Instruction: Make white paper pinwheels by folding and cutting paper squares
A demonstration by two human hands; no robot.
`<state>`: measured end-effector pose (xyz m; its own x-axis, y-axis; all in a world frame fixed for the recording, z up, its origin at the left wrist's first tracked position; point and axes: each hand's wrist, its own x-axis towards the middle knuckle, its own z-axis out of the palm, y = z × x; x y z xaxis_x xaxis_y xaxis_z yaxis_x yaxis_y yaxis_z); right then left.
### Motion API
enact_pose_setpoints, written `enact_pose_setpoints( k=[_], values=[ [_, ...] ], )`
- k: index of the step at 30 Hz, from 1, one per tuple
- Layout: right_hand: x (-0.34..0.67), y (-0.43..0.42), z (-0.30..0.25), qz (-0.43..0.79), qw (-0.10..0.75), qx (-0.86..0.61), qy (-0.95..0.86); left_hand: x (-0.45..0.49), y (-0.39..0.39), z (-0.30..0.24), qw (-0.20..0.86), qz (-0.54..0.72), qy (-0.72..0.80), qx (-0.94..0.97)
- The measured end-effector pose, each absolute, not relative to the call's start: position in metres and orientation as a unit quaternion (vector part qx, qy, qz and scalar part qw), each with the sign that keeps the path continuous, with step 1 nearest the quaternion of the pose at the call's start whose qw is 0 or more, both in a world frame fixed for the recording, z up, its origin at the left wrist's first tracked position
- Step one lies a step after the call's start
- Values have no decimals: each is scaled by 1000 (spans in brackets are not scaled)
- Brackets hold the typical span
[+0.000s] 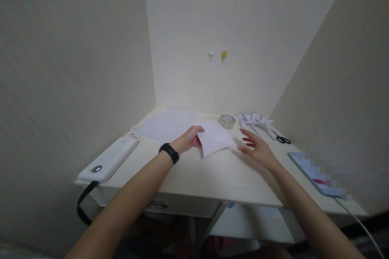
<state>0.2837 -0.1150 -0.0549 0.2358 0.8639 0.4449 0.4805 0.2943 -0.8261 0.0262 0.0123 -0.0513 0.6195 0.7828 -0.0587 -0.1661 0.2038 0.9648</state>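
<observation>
My left hand (189, 139), with a black band on its wrist, is closed on the left edge of a folded white sheet of paper (216, 137) and lifts it a little off the pale desk (212, 178). Just right of the paper, my right hand (257, 147) hovers with fingers spread and holds nothing. A flat white sheet (168, 124) lies behind my left hand.
A roll of clear tape (226, 121) sits behind the paper. White folded paper shapes (255, 120) and black scissors (282, 139) lie at the back right. A tablet with a cable (316, 172) is at the right edge, a white device with a strap (107, 160) at the left edge. Two hooks (217, 55) hang on the wall.
</observation>
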Motion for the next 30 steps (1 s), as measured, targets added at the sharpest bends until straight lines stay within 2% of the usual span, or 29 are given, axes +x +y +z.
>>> enact_pose_setpoints(
  k=[4, 10, 16, 20, 25, 30],
  values=[
    [256, -132, -66, 150, 474, -563, -660, 32, 1, -49, 760, 317, 278, 495],
    [248, -123, -80, 125, 538, -608, -570, 31, -1, -47, 787, 275, 246, 494],
    [253, -127, -85, 100, 563, -618, -540, 31, 1, -47, 790, 261, 232, 504],
    [253, -127, -88, 184, 609, -615, -466, 29, -3, -43, 776, 255, 214, 535],
    [255, -128, -87, 323, 659, -571, -367, 26, -5, -40, 663, 334, 252, 620],
    [257, -129, -83, 375, 678, -534, -338, 21, -2, -34, 591, 294, 262, 704]
  ],
)
